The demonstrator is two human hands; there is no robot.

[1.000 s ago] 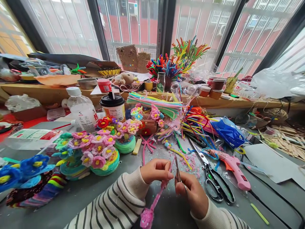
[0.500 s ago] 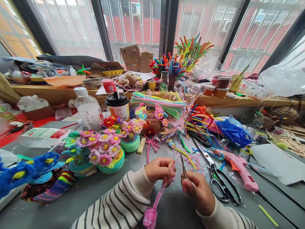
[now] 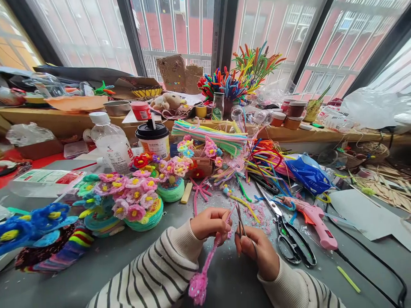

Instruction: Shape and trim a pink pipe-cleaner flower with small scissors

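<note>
My left hand (image 3: 210,222) is closed, pinching a pink pipe cleaner (image 3: 209,259) between thumb and fingers. Its thin tip points up past the fingertips, and a fluffy sparkly pink clump (image 3: 198,287) hangs at the lower end. In my right hand (image 3: 259,250) is a small pair of scissors (image 3: 240,219), blades upward and slightly apart, beside the pink tip. Whether the blades touch the tip I cannot tell. Pink fluff trimmings (image 3: 259,216) lie scattered on the grey table (image 3: 237,284) beyond my hands.
To the right lie large black-handled scissors (image 3: 285,233) and a pink glue gun (image 3: 316,220) with its cord. Pipe-cleaner flowers (image 3: 136,194) in round pots stand left, before a plastic bottle (image 3: 109,143) and a lidded cup (image 3: 153,139). Pipe-cleaner bundles (image 3: 210,136) lie behind.
The view has shifted slightly, so most things sit further left. The scissors remain beside the pink tip, with their blades a little more apart. Both hands keep their hold.
</note>
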